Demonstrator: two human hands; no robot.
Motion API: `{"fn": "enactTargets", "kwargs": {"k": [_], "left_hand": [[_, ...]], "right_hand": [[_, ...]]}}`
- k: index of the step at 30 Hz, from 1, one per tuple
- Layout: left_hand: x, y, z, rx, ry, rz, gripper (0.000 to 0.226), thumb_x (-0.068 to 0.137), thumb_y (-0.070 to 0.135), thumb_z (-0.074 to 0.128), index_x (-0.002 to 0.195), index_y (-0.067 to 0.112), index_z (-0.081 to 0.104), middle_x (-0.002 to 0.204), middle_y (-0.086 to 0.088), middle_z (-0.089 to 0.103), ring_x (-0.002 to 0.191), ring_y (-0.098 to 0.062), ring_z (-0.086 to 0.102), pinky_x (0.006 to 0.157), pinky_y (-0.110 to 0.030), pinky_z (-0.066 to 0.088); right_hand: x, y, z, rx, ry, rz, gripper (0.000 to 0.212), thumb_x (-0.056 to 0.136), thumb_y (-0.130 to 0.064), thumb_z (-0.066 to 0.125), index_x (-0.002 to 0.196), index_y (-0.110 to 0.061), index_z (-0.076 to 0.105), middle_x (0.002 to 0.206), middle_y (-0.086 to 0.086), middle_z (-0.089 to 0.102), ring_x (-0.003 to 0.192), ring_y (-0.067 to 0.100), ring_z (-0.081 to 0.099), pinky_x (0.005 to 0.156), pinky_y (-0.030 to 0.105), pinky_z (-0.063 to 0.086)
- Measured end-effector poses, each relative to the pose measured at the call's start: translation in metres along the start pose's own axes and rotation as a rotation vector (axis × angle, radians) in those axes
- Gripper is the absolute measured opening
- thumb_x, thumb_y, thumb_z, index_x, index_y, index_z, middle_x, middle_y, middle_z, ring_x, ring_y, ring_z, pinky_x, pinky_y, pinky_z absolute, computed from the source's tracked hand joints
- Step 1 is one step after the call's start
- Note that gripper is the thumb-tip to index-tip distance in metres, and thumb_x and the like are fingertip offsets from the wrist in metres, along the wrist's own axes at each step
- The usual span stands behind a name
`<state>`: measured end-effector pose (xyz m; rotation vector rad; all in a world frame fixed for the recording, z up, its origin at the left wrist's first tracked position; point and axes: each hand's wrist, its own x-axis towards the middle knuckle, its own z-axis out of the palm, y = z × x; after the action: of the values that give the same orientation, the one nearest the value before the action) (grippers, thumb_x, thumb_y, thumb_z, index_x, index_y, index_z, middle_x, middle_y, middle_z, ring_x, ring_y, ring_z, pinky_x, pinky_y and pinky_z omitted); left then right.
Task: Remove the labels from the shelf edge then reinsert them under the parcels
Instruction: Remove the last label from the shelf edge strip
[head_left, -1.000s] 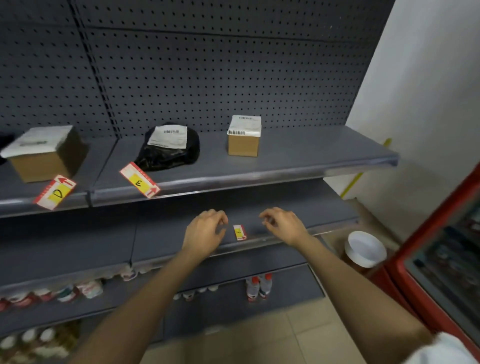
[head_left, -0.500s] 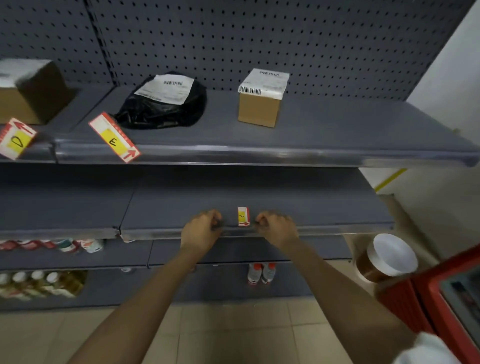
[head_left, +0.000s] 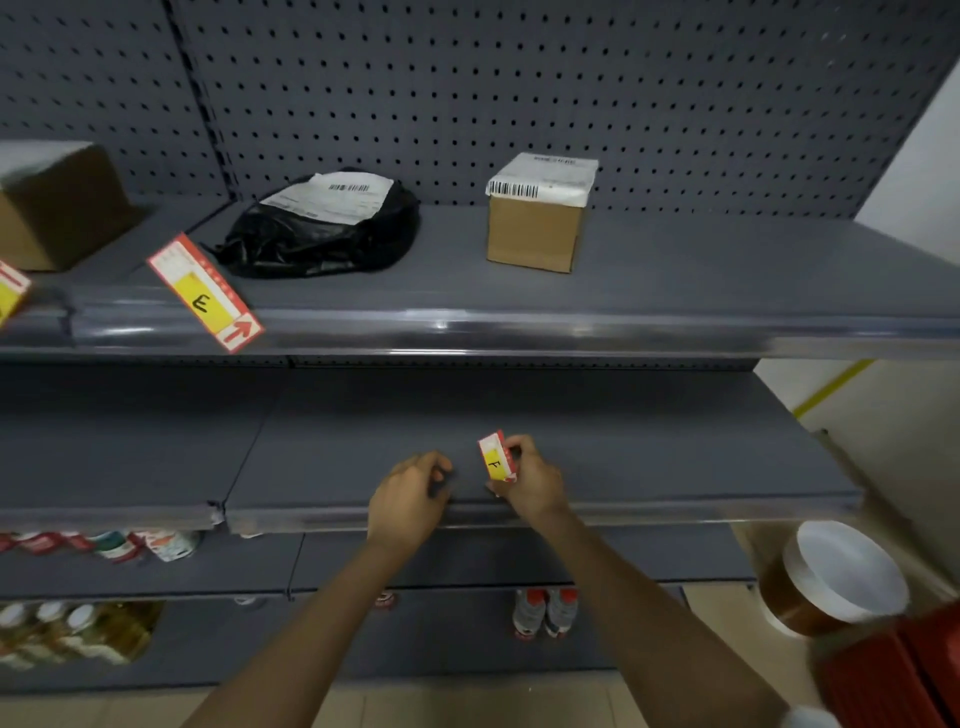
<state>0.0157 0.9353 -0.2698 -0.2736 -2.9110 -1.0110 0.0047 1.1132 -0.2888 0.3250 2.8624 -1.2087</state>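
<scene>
My right hand (head_left: 530, 480) pinches a small red, white and yellow label marked F (head_left: 497, 457) just above the front edge of the middle shelf (head_left: 649, 512). My left hand (head_left: 410, 493) hovers beside it at the same edge with curled fingers and nothing visible in them. On the upper shelf (head_left: 571, 327) stand a small cardboard box (head_left: 537, 218), a black bag parcel (head_left: 322, 228) and a larger brown box (head_left: 57, 208) at the far left. A label marked E (head_left: 205, 293) sticks up tilted from the upper shelf's edge below the black bag. Another label (head_left: 10, 296) shows at the left border.
Grey pegboard backs the shelves. Lower shelves hold bottles (head_left: 545, 613) and jars (head_left: 62, 629). At the right, a brown tub with a white lid (head_left: 836, 577) stands on the floor next to a red cabinet (head_left: 904, 675).
My right hand has taken hold of the F label, which stood at the shelf edge between the hands, and raised it slightly. The view has moved closer to the shelves.
</scene>
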Motion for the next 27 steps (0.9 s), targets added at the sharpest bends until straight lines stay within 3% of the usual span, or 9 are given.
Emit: {"fn": "enactTargets", "kwargs": {"k": [5, 9, 12, 15, 20, 23, 27], "left_hand": [[-0.016, 0.043, -0.042, -0.014, -0.026, 0.006, 0.024, 0.077, 0.014, 0.067, 0.098, 0.023, 0.060, 0.093, 0.006, 0.060, 0.089, -0.017, 0.059, 0.071, -0.028, 0.045], [-0.035, 0.080, -0.070, -0.033, -0.042, 0.021, 0.021, 0.076, 0.016, 0.067, 0.095, 0.023, 0.059, 0.092, 0.007, 0.060, 0.090, -0.017, 0.059, 0.070, -0.029, 0.043], [-0.046, 0.103, -0.084, 0.010, -0.072, 0.119, 0.020, 0.076, 0.022, 0.066, 0.094, 0.027, 0.058, 0.094, 0.009, 0.061, 0.093, -0.015, 0.057, 0.070, -0.028, 0.043], [-0.047, 0.123, -0.100, 0.024, -0.017, 0.215, 0.019, 0.075, 0.025, 0.066, 0.091, 0.029, 0.058, 0.091, 0.009, 0.062, 0.091, -0.014, 0.056, 0.072, -0.029, 0.043], [-0.037, 0.150, -0.129, 0.019, 0.120, 0.301, 0.019, 0.076, 0.021, 0.067, 0.091, 0.029, 0.058, 0.088, 0.010, 0.061, 0.087, -0.011, 0.057, 0.070, -0.028, 0.045], [-0.026, 0.158, -0.145, 0.066, 0.219, 0.340, 0.022, 0.076, 0.018, 0.069, 0.095, 0.024, 0.060, 0.094, 0.004, 0.064, 0.092, -0.017, 0.058, 0.073, -0.031, 0.048], [-0.011, 0.164, -0.162, 0.213, 0.258, 0.349, 0.027, 0.077, 0.020, 0.068, 0.102, 0.022, 0.058, 0.100, -0.003, 0.059, 0.098, -0.024, 0.055, 0.075, -0.035, 0.047]], "right_hand": [[-0.028, -0.032, -0.055, 0.081, -0.132, -0.037, 0.052, 0.073, -0.009, 0.074, 0.115, -0.019, 0.045, 0.092, 0.005, 0.064, 0.082, 0.021, 0.062, 0.076, 0.031, 0.048], [-0.050, -0.055, -0.104, -0.098, -0.247, -0.113, 0.029, 0.076, -0.008, 0.072, 0.103, -0.009, 0.063, 0.100, 0.016, 0.070, 0.082, 0.024, 0.063, 0.071, 0.029, 0.047], [-0.064, -0.066, -0.135, -0.168, -0.314, -0.148, 0.016, 0.079, -0.010, 0.070, 0.094, -0.005, 0.068, 0.093, 0.020, 0.071, 0.072, 0.017, 0.056, 0.062, 0.025, 0.039], [-0.076, -0.070, -0.163, -0.205, -0.262, -0.179, 0.011, 0.081, -0.015, 0.070, 0.088, -0.006, 0.071, 0.079, 0.016, 0.068, 0.069, 0.014, 0.053, 0.056, 0.023, 0.034], [-0.093, -0.080, -0.203, -0.138, -0.259, -0.203, 0.006, 0.078, -0.017, 0.074, 0.083, -0.016, 0.072, 0.070, -0.004, 0.067, 0.061, 0.002, 0.058, 0.059, 0.015, 0.042], [-0.095, -0.094, -0.228, -0.076, -0.146, -0.228, 0.008, 0.076, -0.014, 0.075, 0.081, -0.016, 0.070, 0.065, -0.006, 0.065, 0.053, -0.007, 0.057, 0.055, 0.011, 0.043], [-0.089, -0.117, -0.254, -0.054, 0.016, -0.250, 0.005, 0.082, -0.018, 0.070, 0.085, -0.020, 0.067, 0.077, -0.004, 0.065, 0.070, 0.007, 0.059, 0.070, 0.027, 0.048]]}}
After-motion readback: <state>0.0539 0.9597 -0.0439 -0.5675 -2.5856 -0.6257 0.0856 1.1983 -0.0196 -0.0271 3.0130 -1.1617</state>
